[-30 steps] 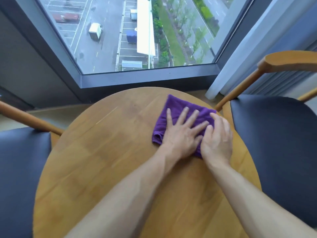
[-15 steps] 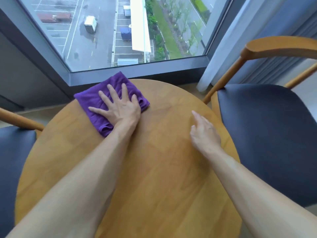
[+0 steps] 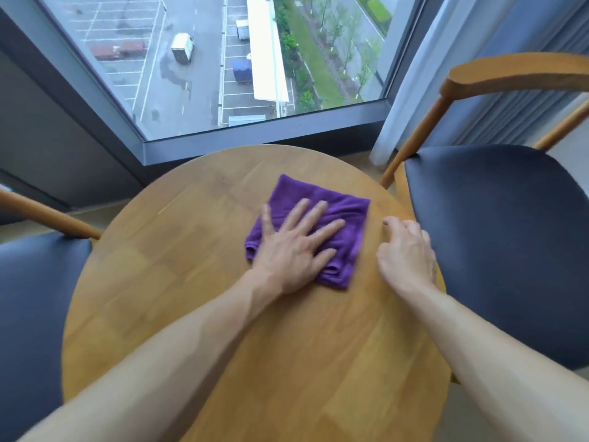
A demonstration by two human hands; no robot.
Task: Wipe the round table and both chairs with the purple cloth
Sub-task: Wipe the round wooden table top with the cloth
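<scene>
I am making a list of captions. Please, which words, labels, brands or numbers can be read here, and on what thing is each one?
None can be read. The cloth, table and both chairs show no print; vehicles outside the window are too small to show any.

- A large window [image 3: 223, 62] with a dark grey frame [image 3: 255, 145] fills the far side, just past the table's far edge
- Through the glass, far below: a wet parking lot [image 3: 134, 59], a white van [image 3: 182, 47], a long white roof [image 3: 266, 52] and a strip of grass with trees [image 3: 322, 59]
- A pale sheer curtain [image 3: 411, 90] hangs at the window's right side
- Dull grey wall [image 3: 47, 148] to the left
- Soft, even daylight
</scene>
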